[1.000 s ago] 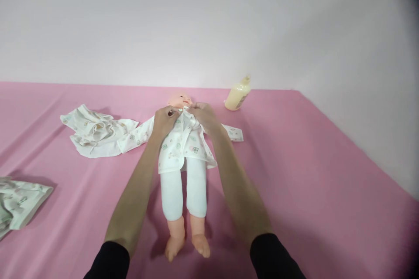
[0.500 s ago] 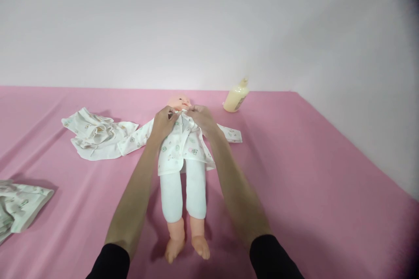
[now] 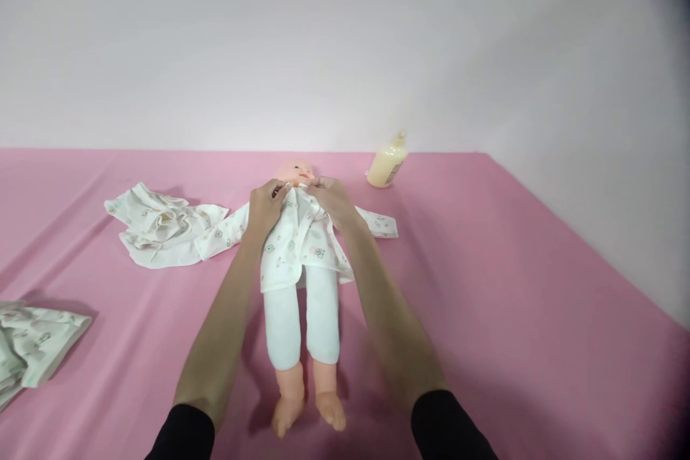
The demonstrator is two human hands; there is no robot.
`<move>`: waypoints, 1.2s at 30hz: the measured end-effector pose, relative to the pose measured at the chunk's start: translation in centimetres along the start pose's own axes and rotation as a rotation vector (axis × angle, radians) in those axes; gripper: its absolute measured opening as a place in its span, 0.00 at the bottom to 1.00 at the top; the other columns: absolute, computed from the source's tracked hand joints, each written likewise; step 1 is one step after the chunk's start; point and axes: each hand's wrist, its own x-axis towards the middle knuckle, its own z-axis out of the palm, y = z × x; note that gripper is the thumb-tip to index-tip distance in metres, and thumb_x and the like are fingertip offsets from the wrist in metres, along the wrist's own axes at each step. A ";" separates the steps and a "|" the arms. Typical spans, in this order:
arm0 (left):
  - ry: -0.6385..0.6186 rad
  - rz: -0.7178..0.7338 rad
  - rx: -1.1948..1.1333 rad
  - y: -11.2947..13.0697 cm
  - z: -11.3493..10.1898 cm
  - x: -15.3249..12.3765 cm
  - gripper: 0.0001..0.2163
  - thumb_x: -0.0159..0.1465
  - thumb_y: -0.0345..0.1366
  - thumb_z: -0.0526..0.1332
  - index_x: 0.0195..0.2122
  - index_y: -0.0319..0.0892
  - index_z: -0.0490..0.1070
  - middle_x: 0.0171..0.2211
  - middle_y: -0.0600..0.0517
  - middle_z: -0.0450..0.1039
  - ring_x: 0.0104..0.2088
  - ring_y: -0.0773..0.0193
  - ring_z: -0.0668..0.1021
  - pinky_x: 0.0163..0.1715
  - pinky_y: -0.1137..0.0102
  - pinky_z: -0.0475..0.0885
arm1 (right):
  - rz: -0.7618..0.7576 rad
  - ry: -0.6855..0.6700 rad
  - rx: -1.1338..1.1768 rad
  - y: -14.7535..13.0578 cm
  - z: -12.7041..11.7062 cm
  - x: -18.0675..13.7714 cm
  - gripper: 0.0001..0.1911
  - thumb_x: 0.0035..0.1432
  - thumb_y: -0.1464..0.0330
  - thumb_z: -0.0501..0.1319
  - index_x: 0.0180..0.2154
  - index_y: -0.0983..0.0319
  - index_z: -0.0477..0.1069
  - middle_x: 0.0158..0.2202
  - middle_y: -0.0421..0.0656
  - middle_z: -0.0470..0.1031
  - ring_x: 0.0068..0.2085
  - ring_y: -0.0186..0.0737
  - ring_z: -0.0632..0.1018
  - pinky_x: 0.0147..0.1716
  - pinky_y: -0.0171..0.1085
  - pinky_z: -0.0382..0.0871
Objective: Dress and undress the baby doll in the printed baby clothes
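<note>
A baby doll (image 3: 285,356) lies on its back with its feet toward me. It wears white leggings and a white printed baby shirt (image 3: 294,248), whose sleeves stretch out to both sides. At the neckline, my left hand (image 3: 266,205) pinches one edge of the shirt just under the doll's chin. My right hand (image 3: 331,200) is closed on the other edge, close beside it. The front panels overlap on the chest and part near the hem. Whatever fastening is between my fingertips is too small to make out.
A pink sheet (image 3: 512,287) covers the surface up to the pale wall (image 3: 323,43). Beyond the right sleeve stands a pump bottle (image 3: 387,164) of pale yellow liquid. Crumpled printed cloth (image 3: 159,223) lies by the left sleeve, and another printed cloth piece (image 3: 46,338) at the left edge.
My left hand has shifted slightly left, leaving a small gap between my fingertips at the neckline. My right hand stays nearly in place. The whole view has moved a little.
</note>
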 end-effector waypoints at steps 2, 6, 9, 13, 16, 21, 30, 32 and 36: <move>-0.024 -0.029 -0.040 -0.2 -0.1 0.0 0.09 0.64 0.41 0.62 0.33 0.42 0.76 0.32 0.52 0.79 0.31 0.64 0.76 0.37 0.70 0.69 | 0.000 -0.004 0.020 0.1 0.0 0.0 0.05 0.49 0.67 0.65 0.28 0.61 0.72 0.24 0.37 0.68 0.27 0.32 0.66 0.29 0.34 0.60; -0.022 -0.091 -0.191 -0.9 0.0 0.0 0.09 0.61 0.42 0.64 0.32 0.42 0.74 0.32 0.51 0.78 0.31 0.65 0.76 0.34 0.71 0.69 | -0.012 -0.003 0.029 0.2 0.1 0.1 0.06 0.50 0.66 0.66 0.27 0.61 0.72 0.25 0.38 0.70 0.27 0.32 0.67 0.29 0.34 0.60; 0.011 -0.154 -0.313 -0.9 0.1 0.0 0.12 0.59 0.44 0.67 0.33 0.42 0.71 0.30 0.52 0.77 0.29 0.66 0.75 0.31 0.72 0.69 | -0.012 0.001 0.022 0.2 0.1 0.1 0.05 0.49 0.67 0.66 0.27 0.61 0.72 0.25 0.37 0.70 0.26 0.31 0.66 0.29 0.34 0.59; -0.023 -0.209 -0.428 -0.6 0.0 0.0 0.13 0.56 0.42 0.69 0.36 0.43 0.70 0.24 0.56 0.74 0.24 0.68 0.73 0.29 0.72 0.68 | -0.010 -0.003 0.017 -0.1 0.1 -0.1 0.05 0.50 0.68 0.65 0.26 0.61 0.71 0.23 0.36 0.68 0.26 0.31 0.64 0.28 0.34 0.57; -0.025 -0.225 -0.438 -0.6 -0.1 0.1 0.12 0.56 0.42 0.70 0.34 0.42 0.72 0.23 0.55 0.73 0.23 0.69 0.72 0.26 0.73 0.66 | -0.003 -0.003 0.020 -0.3 0.1 -0.3 0.05 0.50 0.68 0.65 0.27 0.62 0.71 0.23 0.36 0.67 0.26 0.31 0.64 0.28 0.34 0.57; -0.003 -0.244 -0.425 -1.0 -0.1 0.1 0.13 0.57 0.45 0.70 0.33 0.41 0.76 0.21 0.55 0.72 0.21 0.70 0.69 0.24 0.73 0.63 | -0.013 -0.009 0.042 -0.1 0.1 -0.2 0.06 0.49 0.67 0.66 0.27 0.62 0.71 0.24 0.36 0.68 0.27 0.31 0.65 0.29 0.34 0.58; -0.062 -0.271 -0.452 -0.5 -0.5 0.2 0.13 0.57 0.44 0.70 0.35 0.40 0.81 0.22 0.54 0.72 0.23 0.70 0.69 0.25 0.73 0.64 | -0.016 -0.005 0.046 0.1 0.2 -0.1 0.06 0.48 0.66 0.66 0.27 0.62 0.71 0.23 0.36 0.67 0.26 0.31 0.65 0.28 0.34 0.58; -0.088 -0.279 -0.476 -0.4 -0.7 0.2 0.11 0.56 0.42 0.71 0.35 0.41 0.81 0.23 0.54 0.73 0.24 0.70 0.70 0.26 0.73 0.65 | -0.017 -0.005 0.032 0.0 0.2 -0.2 0.06 0.49 0.66 0.65 0.27 0.62 0.71 0.23 0.35 0.67 0.26 0.31 0.64 0.28 0.34 0.57; -0.136 -0.309 -0.512 -0.2 -1.1 0.2 0.11 0.53 0.39 0.72 0.36 0.40 0.81 0.25 0.53 0.76 0.25 0.70 0.72 0.29 0.72 0.68 | -0.027 0.012 -0.005 -0.2 0.2 -0.2 0.05 0.49 0.66 0.65 0.27 0.61 0.71 0.23 0.35 0.66 0.26 0.31 0.64 0.28 0.33 0.57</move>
